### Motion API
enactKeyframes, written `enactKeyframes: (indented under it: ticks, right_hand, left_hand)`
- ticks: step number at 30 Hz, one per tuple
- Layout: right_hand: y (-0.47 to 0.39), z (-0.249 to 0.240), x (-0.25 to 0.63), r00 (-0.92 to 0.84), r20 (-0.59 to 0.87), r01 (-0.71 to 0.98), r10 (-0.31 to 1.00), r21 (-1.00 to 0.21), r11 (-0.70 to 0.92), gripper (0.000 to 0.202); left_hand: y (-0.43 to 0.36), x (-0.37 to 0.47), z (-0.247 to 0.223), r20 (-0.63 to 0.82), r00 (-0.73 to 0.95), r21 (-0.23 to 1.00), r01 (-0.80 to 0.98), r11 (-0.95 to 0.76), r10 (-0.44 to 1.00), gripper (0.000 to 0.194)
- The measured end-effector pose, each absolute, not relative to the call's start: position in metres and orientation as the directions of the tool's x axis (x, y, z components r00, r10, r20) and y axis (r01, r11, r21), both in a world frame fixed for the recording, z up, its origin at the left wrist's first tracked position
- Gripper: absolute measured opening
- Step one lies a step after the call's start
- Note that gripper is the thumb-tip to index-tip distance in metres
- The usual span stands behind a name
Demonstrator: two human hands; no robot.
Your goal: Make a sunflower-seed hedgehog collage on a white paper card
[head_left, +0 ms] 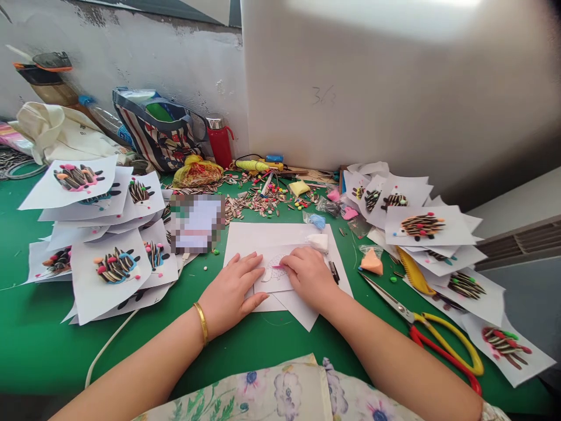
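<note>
A small white card (280, 280) with a faint dotted outline drawing lies on larger white sheets (245, 234) at the middle of the table. Flat on the left edge of the card rests my left hand (239, 286), fingers spread, with a gold bangle at the wrist. My right hand (309, 278) is over the card's right side, its fingertips pinched on a small pink piece (277, 266) at the drawing. White clay (318, 242) in a bag and a black pen (334, 272) lie beside my right hand.
Seed-decorated cards are stacked at left (111, 266) and right (423, 225). Scissors (412, 316) lie at right. Seeds and coloured beads (263, 199), orange clay (371, 260), a blurred phone (197, 224) and a red flask (219, 143) stand or lie beyond my hands.
</note>
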State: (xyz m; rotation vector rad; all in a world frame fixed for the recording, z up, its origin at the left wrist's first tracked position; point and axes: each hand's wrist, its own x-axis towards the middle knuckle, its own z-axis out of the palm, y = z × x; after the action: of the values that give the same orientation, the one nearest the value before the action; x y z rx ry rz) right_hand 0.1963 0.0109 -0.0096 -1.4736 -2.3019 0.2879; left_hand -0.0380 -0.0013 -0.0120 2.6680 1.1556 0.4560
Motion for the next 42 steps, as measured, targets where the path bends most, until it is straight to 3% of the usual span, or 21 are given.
enactKeyframes:
  ticks: [8,29,37,42]
  right_hand:
    - [0.0122,-0.0127,0.1962,-0.368,0.204,0.823,0.907,-0.382,0.42,0.016]
    - [0.0128,-0.0112,0.1953,-0.356,0.196,0.831,0.914,-0.38,0.405,0.016]
    - [0.0125,-0.0124,0.195,-0.345,0.221,0.813,0.912,-0.415,0.408,0.015]
    - [0.0126,-0.0129,0.1948,-0.341,0.222,0.815,0.913,-0.414,0.405,0.015]
  left_hand:
    - [-0.0052,-0.0339,-0.005,0.208,0.674,0.223,0.673,-0.705,0.709,0.041]
    - [-0.003,-0.0391,-0.0072,0.162,0.67,0.323,0.658,-0.68,0.724,0.049]
    - [0.0002,-0.0424,-0.0066,0.145,0.66,0.388,0.648,-0.655,0.738,0.041]
    - [-0.0002,-0.0433,-0.0063,0.143,0.69,0.359,0.632,-0.687,0.71,0.041]
